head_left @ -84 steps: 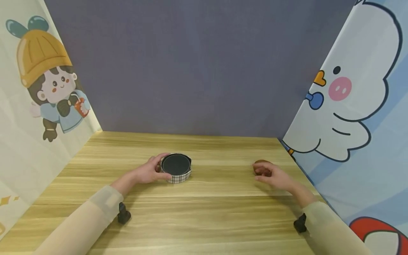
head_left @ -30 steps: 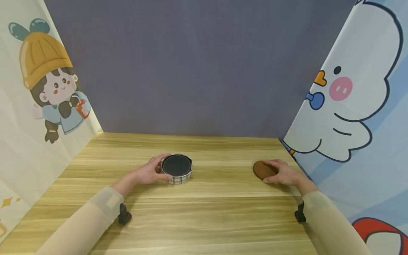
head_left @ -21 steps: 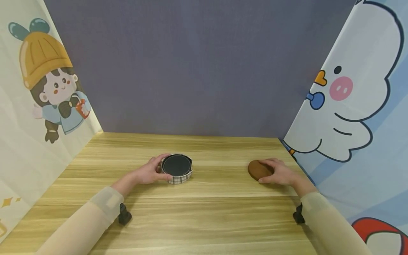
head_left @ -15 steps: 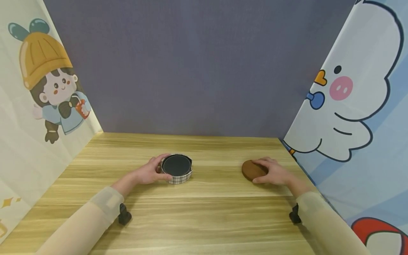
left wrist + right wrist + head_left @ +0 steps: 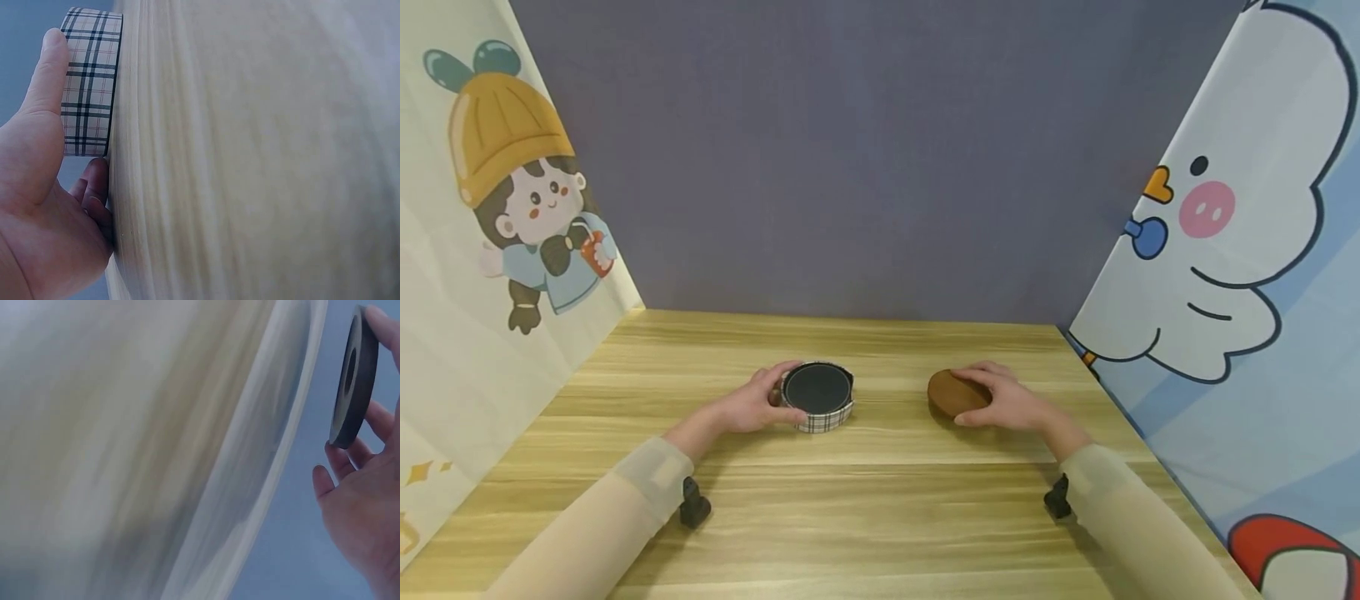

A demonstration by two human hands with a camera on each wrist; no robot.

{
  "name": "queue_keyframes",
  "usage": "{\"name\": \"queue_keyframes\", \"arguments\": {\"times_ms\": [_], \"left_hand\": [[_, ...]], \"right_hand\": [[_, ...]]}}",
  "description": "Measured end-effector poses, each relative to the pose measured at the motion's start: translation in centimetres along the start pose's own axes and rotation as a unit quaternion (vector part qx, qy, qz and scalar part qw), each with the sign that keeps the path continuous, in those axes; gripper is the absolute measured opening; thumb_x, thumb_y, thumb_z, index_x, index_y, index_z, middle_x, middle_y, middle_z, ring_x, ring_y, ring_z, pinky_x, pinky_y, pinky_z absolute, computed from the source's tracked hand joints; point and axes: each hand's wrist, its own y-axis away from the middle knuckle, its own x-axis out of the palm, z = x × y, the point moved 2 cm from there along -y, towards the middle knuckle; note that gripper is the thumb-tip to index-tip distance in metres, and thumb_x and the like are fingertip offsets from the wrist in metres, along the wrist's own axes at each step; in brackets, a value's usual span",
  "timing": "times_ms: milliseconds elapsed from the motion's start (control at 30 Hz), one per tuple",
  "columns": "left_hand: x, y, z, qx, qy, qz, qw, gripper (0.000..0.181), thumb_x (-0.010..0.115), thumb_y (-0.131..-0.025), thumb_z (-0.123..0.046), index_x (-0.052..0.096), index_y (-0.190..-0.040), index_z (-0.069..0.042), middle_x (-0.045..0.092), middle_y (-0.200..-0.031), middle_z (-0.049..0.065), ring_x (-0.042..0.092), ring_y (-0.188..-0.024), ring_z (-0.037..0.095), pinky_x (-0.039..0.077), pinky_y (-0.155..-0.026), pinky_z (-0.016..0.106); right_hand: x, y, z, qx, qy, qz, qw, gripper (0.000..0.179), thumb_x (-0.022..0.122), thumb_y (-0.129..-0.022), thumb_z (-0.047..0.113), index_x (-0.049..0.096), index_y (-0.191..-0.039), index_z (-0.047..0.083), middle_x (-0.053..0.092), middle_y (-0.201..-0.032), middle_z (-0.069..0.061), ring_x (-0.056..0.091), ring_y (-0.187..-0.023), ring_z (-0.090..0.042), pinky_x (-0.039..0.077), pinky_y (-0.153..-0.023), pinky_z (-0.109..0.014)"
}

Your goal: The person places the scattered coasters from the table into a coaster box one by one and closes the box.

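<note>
In the head view a low round coaster holder (image 5: 823, 422) with plaid sides stands on the table left of centre, a black round coaster (image 5: 818, 388) lying in its top. My left hand (image 5: 748, 406) grips it from the left, thumb along the front wall and fingers round the far side. The left wrist view shows the thumb against the plaid wall (image 5: 90, 87). My right hand (image 5: 1007, 402) pinches a brown round coaster (image 5: 953, 394) by its edge, to the right of the holder. The right wrist view shows the coaster's (image 5: 357, 384) underside with a dark round centre, raised off the table.
The wood-grain table (image 5: 865, 517) runs back to a dark grey cloth backdrop (image 5: 850, 167). Printed cloth walls close off the left (image 5: 445, 350) and right (image 5: 1247, 317) sides. A black wrist camera (image 5: 694, 503) sits under the left cuff, and another (image 5: 1057, 498) under the right.
My right hand has taken hold of the brown coaster at the right and brought it left, towards the plaid holder. My left hand and the holder have stayed in place.
</note>
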Motion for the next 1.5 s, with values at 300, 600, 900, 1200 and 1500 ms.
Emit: {"name": "queue_keyframes", "arguments": {"times_ms": [300,600,900,1200,1500], "left_hand": [[0.0,0.0,-0.3,-0.003,0.004,0.004,1.0,0.107,0.089,-0.094,-0.045,0.025,-0.174,-0.017,0.042,-0.144,0.028,0.048,-0.125,0.035,0.044,-0.108,0.057],[-0.1,0.1,-0.3,-0.003,0.006,0.006,1.0,0.105,0.088,-0.095,-0.044,0.025,-0.174,-0.017,0.041,-0.143,0.028,0.05,-0.125,0.035,0.045,-0.106,0.055],[-0.2,0.1,-0.2,-0.007,0.006,0.008,0.9999,0.105,0.088,-0.095,-0.046,0.024,-0.175,-0.019,0.041,-0.145,0.027,0.05,-0.123,0.033,0.045,-0.105,0.054],[-0.1,0.0,-0.3,-0.006,0.0,0.008,1.0,0.105,0.087,-0.095,-0.048,0.024,-0.174,-0.02,0.041,-0.146,0.028,0.051,-0.129,0.037,0.045,-0.11,0.057],[-0.1,0.0,-0.2,-0.019,0.005,0.017,0.9997,0.108,0.085,-0.095,-0.054,0.021,-0.176,-0.022,0.035,-0.151,0.027,0.052,-0.132,0.037,0.048,-0.108,0.054]], "right_hand": [[1.3,-2.3,3.6,-0.014,-0.009,-0.002,0.9999,0.09,0.084,-0.091,0.062,0.048,-0.168,0.031,0.038,-0.174,-0.011,0.032,-0.158,-0.043,0.038,-0.118,-0.07],[2.7,-5.3,7.0,-0.047,-0.022,-0.006,0.9986,0.087,0.086,-0.091,0.06,0.05,-0.166,0.033,0.042,-0.17,-0.009,0.036,-0.156,-0.039,0.037,-0.12,-0.067],[4.7,-7.8,10.1,-0.074,-0.031,0.007,0.9968,0.085,0.085,-0.092,0.056,0.049,-0.167,0.033,0.043,-0.17,-0.007,0.035,-0.156,-0.036,0.036,-0.122,-0.064],[6.9,-9.7,13.1,-0.096,-0.033,0.027,0.9944,0.085,0.084,-0.094,0.056,0.048,-0.167,0.032,0.039,-0.172,-0.007,0.032,-0.157,-0.035,0.035,-0.123,-0.062],[8.4,-11.0,15.6,-0.094,-0.03,0.041,0.9943,0.087,0.083,-0.092,0.062,0.049,-0.166,0.034,0.041,-0.172,0.0,0.032,-0.157,-0.031,0.035,-0.124,-0.06]]}}
